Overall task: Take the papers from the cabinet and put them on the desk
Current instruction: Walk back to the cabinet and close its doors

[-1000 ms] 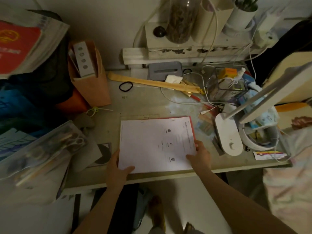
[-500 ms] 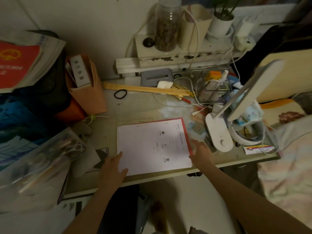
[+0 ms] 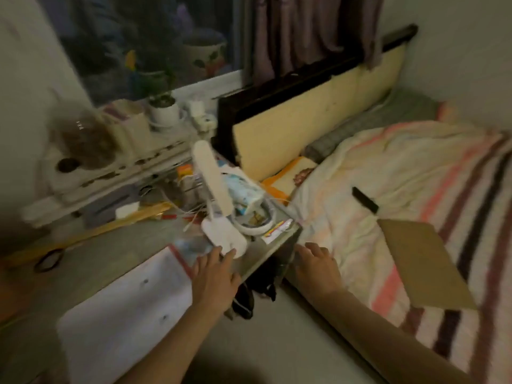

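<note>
Counter (image 3: 133, 245): white paper sheets (image 3: 124, 306) on its near part.
White desk lamp (image 3: 221, 231): right of the sheets, on the counter.
Striped-blanket bed (image 3: 415, 176): right of the counter.
Flat brown cardboard piece (image 3: 421, 261): on the bed.

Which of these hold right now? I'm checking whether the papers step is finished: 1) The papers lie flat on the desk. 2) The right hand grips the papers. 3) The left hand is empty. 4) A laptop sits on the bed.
1) True: the papers lie on the desk.
2) False: the right hand is open, off the desk's corner.
3) True: the left hand holds nothing.
4) False: a cardboard sheet and a dark remote-like object lie on the bed.
</note>
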